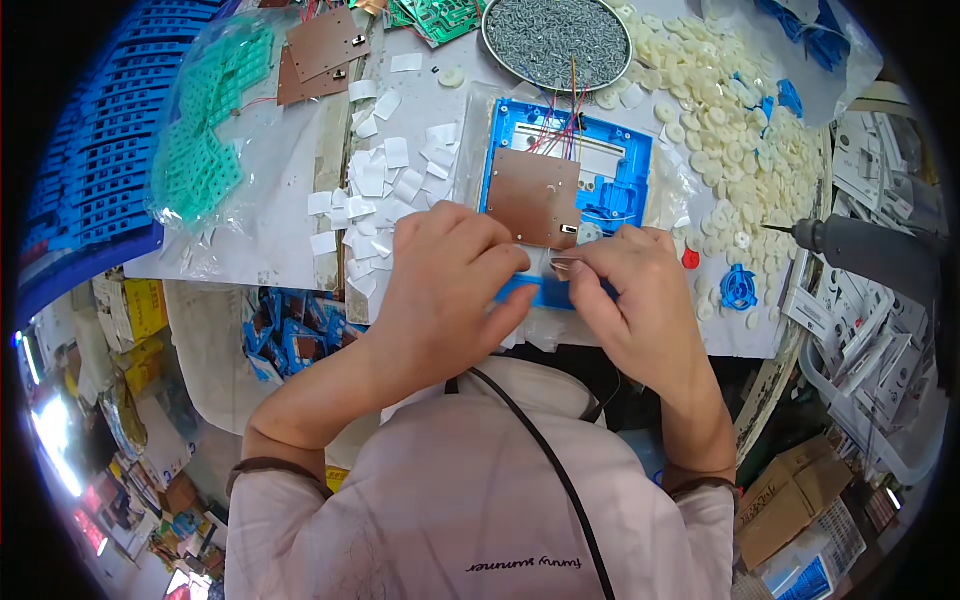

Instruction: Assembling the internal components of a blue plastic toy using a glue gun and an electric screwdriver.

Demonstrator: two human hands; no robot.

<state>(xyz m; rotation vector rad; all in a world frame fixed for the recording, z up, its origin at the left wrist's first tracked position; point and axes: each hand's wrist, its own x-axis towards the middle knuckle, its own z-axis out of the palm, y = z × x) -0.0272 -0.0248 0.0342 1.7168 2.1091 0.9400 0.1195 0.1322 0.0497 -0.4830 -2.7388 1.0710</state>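
Note:
In front of me a blue plastic housing (637, 165) lies on the table, with a brown circuit board (533, 195) resting over its left part. Red and dark wires (560, 125) run from the board's far edge. My right hand (640, 290) is at the housing's near right corner, thumb and forefinger pinching a small, thin, whitish piece (562, 263) whose kind is unclear. Across from it, my left hand (450, 280) is over the near left corner, fingers bent, with thumb and forefinger apart and nothing visible between them. The hands partly hide the housing's near side.
White square pieces (372, 178) lie at left, beside bagged green parts (205, 150). A round tray of screws (556, 45) stands behind the housing. Cream discs (735, 170) cover the right side, near a blue part (739, 288) and a grey electric screwdriver (870, 255).

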